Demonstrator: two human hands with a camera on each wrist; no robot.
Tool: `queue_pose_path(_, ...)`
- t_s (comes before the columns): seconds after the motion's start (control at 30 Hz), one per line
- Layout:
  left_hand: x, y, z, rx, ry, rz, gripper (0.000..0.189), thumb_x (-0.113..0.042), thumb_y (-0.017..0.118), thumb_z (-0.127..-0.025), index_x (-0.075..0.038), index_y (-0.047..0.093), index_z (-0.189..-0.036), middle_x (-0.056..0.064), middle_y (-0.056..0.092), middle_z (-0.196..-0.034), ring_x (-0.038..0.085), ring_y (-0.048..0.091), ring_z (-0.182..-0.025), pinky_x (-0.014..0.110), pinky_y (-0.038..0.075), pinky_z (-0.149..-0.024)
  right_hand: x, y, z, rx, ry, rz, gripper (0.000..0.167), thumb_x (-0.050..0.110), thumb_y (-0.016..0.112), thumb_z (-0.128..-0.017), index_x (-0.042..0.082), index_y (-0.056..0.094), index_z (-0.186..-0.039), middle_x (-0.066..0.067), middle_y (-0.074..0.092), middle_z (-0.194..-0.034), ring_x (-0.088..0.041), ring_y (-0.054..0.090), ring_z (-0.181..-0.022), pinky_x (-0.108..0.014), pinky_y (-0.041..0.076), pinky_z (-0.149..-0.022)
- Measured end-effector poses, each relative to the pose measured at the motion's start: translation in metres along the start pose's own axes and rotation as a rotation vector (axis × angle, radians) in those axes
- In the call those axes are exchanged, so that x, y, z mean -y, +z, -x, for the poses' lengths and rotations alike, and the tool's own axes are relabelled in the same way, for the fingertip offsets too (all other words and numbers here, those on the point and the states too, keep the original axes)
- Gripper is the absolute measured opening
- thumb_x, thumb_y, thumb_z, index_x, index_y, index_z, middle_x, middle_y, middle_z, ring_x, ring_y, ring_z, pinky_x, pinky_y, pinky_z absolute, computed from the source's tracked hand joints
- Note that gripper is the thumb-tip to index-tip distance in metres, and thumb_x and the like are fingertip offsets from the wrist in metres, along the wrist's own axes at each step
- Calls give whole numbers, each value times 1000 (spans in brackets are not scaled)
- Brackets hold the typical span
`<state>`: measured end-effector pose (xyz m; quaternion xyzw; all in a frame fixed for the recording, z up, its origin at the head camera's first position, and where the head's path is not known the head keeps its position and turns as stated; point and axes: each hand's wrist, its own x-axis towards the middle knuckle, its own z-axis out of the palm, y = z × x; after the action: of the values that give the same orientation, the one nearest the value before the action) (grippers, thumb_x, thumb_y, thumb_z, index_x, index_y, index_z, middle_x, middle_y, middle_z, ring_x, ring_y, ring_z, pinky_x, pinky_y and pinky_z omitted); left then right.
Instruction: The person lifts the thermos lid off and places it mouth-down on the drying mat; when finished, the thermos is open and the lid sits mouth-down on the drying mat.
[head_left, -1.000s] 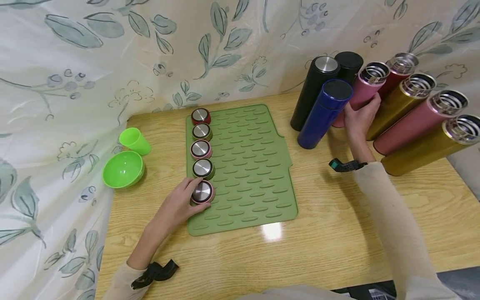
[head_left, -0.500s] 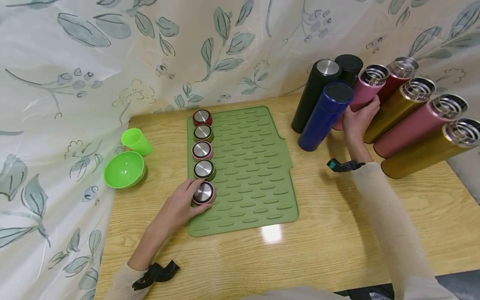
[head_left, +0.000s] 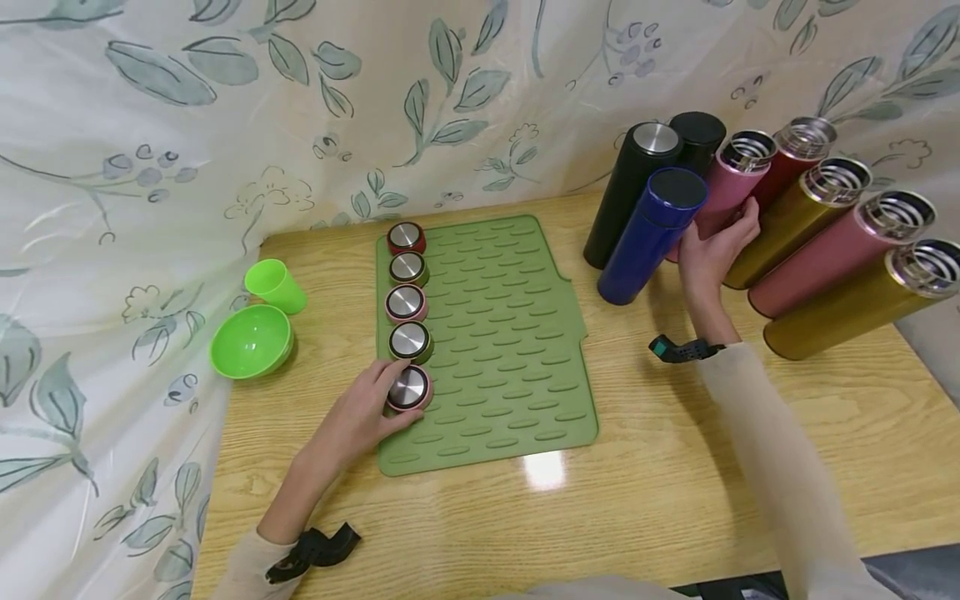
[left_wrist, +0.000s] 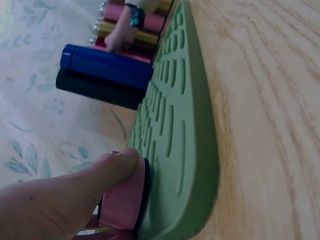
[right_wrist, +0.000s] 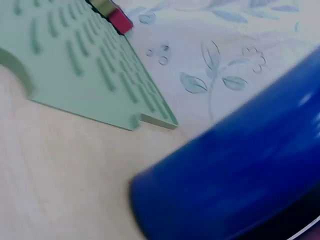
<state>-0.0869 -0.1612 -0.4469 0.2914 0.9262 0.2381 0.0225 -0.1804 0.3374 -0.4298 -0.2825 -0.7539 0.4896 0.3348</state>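
Note:
My left hand (head_left: 367,408) grips a pink bottle lid (head_left: 408,387) with a steel top, thumb and fingers on either side of it. This lid is the nearest of a column along the left side of the green ribbed mat (head_left: 510,333). In the left wrist view, my thumb (left_wrist: 117,165) presses the side of the pink lid (left_wrist: 125,200). My right hand (head_left: 712,250) is at the lower part of a lidless pink bottle (head_left: 723,196), its thumb and fingers spread apart. In the right wrist view a blue bottle (right_wrist: 235,165) fills the lower right; the hand is hidden there.
A capped blue bottle (head_left: 652,237) and black bottles (head_left: 630,196) stand left of my right hand. Lidless red (head_left: 783,167), gold (head_left: 795,217) and pink bottles stand to its right. A green bowl (head_left: 251,342) and green cup (head_left: 273,285) are at the left.
My right hand has drawn back slightly from the pink bottle, toward me and to the left, with its fingers loosening. My left hand has stayed on the lid.

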Motion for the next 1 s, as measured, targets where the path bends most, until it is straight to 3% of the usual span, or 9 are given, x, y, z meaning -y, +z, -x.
queue_pose_path(0.1, 0, 1, 1, -11, 6, 0, 73, -37, 81, -77, -7, 50, -136, 12, 60, -119, 26, 61, -106, 42, 56, -87, 5, -6, 17, 6, -38, -104, 67, 24, 59, -95, 15, 20, -148, 3, 23, -152, -3, 24, -141, -11, 20, -116)
queue_pose_path(0.23, 1, 1, 1, -21, 15, 9, 74, -36, 82, -76, -5, 49, -135, 12, 60, -120, 26, 61, -107, 43, 55, -89, 19, -13, 40, 24, -165, -262, 48, 12, 49, -96, 6, 31, -141, -6, 35, -147, -13, 35, -138, -22, 26, -117)
queue_pose_path(0.37, 2, 2, 1, -20, 12, 16, 75, -37, 83, -75, -6, 49, -135, 12, 60, -120, 27, 60, -107, 44, 55, -89, 27, -17, 57, 96, -305, -352, 42, 16, 43, -96, 1, 37, -135, -14, 41, -140, -23, 40, -134, -32, 31, -116)
queue_pose_path(0.47, 1, 2, 2, -23, 4, 15, 76, -38, 82, -75, -6, 49, -135, 12, 61, -120, 28, 60, -107, 45, 54, -90, 28, -19, 64, 169, -356, -410, 50, 30, 49, -97, 0, 37, -136, -13, 43, -140, -23, 41, -132, -37, 30, -117)
queue_pose_path(0.6, 0, 4, 2, -31, -11, 12, 78, -39, 82, -76, -5, 48, -136, 13, 61, -120, 28, 60, -109, 46, 54, -92, 25, -18, 69, 236, -359, -456, 81, 56, 65, -86, 1, 36, -138, -5, 47, -137, -20, 43, -130, -40, 30, -117)
queue_pose_path(0.67, 0, 6, 2, -38, -13, 10, 78, -39, 82, -75, -4, 47, -137, 13, 61, -120, 29, 60, -108, 46, 53, -92, 23, -17, 70, 258, -348, -455, 90, 61, 70, -79, 3, 36, -139, -3, 48, -135, -19, 43, -129, -38, 31, -115)
queue_pose_path(0.77, -1, 7, 2, -44, -17, 7, 81, -39, 82, -75, -4, 46, -138, 14, 61, -121, 29, 60, -109, 46, 53, -93, 21, -16, 71, 287, -342, -437, 90, 57, 73, -78, 5, 36, -140, -3, 48, -135, -18, 44, -127, -34, 33, -111)
queue_pose_path(1.0, -2, 8, 0, -55, -27, 3, 84, -41, 82, -76, -3, 43, -140, 15, 61, -122, 29, 60, -110, 45, 53, -92, 20, -11, 72, 334, -332, -392, 78, 32, 78, -79, 8, 36, -141, 0, 51, -131, -12, 50, -116, -22, 38, -96)
